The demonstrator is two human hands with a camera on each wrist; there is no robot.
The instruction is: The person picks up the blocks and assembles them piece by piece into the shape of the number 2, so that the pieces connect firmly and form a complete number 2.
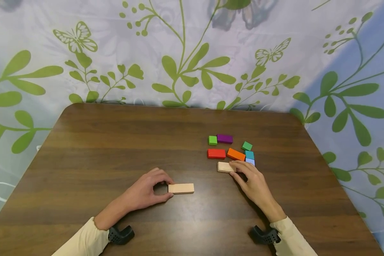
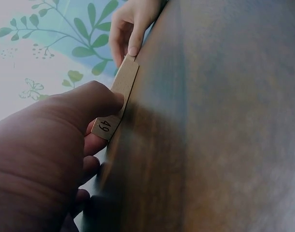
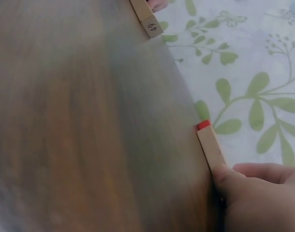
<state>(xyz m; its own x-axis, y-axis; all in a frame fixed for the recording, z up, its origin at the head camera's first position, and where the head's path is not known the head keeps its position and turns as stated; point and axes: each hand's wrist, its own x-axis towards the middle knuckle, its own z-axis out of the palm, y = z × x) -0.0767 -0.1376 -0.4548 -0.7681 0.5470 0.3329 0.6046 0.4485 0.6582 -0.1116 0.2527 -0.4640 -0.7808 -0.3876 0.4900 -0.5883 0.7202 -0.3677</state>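
My left hand (image 1: 146, 189) pinches the left end of a plain wooden block (image 1: 183, 188) between thumb and fingers. The block lies lengthwise left to right on the table, and its end shows the printed number 49 in the left wrist view. Farther right, my right hand (image 1: 255, 182) pinches the right end of a second plain wooden block (image 1: 224, 167). That block lies just in front of a red block (image 1: 216, 153) and an orange block (image 1: 236, 154). Its right end is hidden by the fingers. A gap of bare table separates the two plain blocks.
Behind the right hand lie a light green block (image 1: 212, 140), a purple block (image 1: 225, 139), a darker green block (image 1: 247, 145), a teal block (image 1: 249, 155) and a light blue block (image 1: 250, 161). A leaf-patterned cloth (image 1: 192, 53) hangs beyond the brown wooden table (image 1: 115, 142).
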